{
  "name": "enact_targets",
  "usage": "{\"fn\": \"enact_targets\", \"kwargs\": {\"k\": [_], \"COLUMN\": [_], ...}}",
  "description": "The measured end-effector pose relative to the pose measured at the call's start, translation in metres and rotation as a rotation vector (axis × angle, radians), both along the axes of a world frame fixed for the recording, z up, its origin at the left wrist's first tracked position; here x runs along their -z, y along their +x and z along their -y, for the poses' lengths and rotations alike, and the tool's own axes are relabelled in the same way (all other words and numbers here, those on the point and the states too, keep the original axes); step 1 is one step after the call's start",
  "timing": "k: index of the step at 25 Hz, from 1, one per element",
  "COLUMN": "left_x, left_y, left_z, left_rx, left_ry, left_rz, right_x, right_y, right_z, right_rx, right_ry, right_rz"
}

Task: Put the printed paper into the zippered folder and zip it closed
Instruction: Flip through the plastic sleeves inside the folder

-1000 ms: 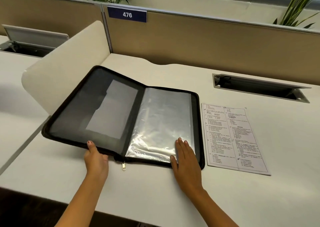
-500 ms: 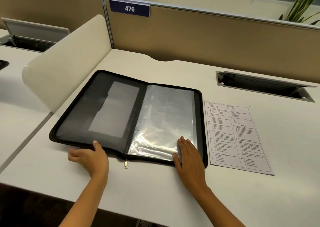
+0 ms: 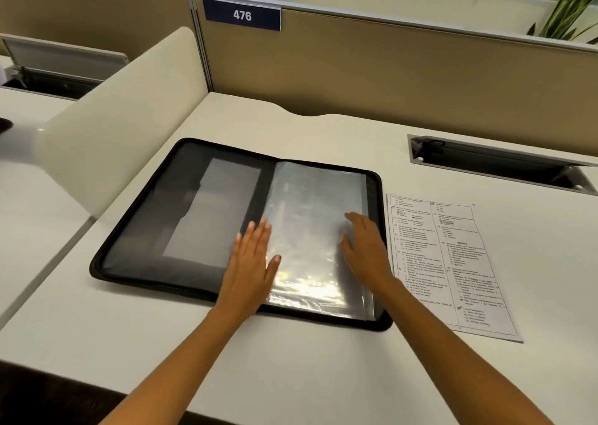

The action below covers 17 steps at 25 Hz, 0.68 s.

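Far left, a neighbouring desk carried a raised cable-box lid (image 3: 64, 57). A white divider panel (image 3: 129, 107) stood between that desk and the main tabletop (image 3: 307, 376). A blue "476" sign (image 3: 242, 15) sat on the tan partition (image 3: 388, 78) behind.

The zippered folder (image 3: 145, 246) lay flat and fully open on the tabletop, with a black zip edge all round. Its left half was a grey mesh pocket (image 3: 213, 211) and its right half a stack of clear plastic sleeves (image 3: 317, 204).

The left hand (image 3: 250, 262) lay flat across the spine area, palm down. Its fingers were straight and close together, the thumb was spread onto the plastic, and it gripped nothing. The right hand (image 3: 365, 249) rested on the right edge of the sleeves with fingers loosely bent and slightly apart, also gripping nothing.

The printed paper (image 3: 453, 262) lay flat on the tabletop just right of the folder, outside it and face up. Its left edge ran close along the folder's zip border, and neither hand touched it.

Further right and back, an open cable tray (image 3: 501, 165) was set into the tabletop. A plant (image 3: 569, 13) showed at the top right corner.
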<state>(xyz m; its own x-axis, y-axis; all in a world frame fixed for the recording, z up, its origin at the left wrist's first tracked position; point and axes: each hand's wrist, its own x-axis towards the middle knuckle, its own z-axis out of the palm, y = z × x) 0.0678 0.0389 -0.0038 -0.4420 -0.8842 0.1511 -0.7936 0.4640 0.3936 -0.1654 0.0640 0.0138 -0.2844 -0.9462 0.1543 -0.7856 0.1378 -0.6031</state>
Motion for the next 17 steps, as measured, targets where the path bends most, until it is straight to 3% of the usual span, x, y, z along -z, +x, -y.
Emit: {"fn": "enact_targets", "kwargs": {"k": [4,8,12,14,17], "left_x": [0.013,0.022,0.025,0.026,0.024], "left_y": [-0.016,-0.020,-0.020,-0.020,-0.020], "left_z": [0.003,0.002,0.003,0.004,0.004], "left_rx": [0.045,0.053,0.055,0.057,0.052], "left_ry": [0.005,0.006,-0.005,0.003,0.021], "left_rz": [0.159,0.185,0.184,0.164,0.097], "right_x": [-0.001,0.002,0.008,0.006,-0.006], "right_y": [-0.033,-0.058,-0.062,-0.060,-0.045], "right_z": [0.052,0.088,0.095,0.091,0.076], "right_rx": [-0.025,-0.114,-0.135,-0.157,-0.012], "right_ry": [0.146,0.271,0.227,0.098,-0.102], "right_rz": [-0.011,-0.096,-0.132,-0.041,0.293]}}
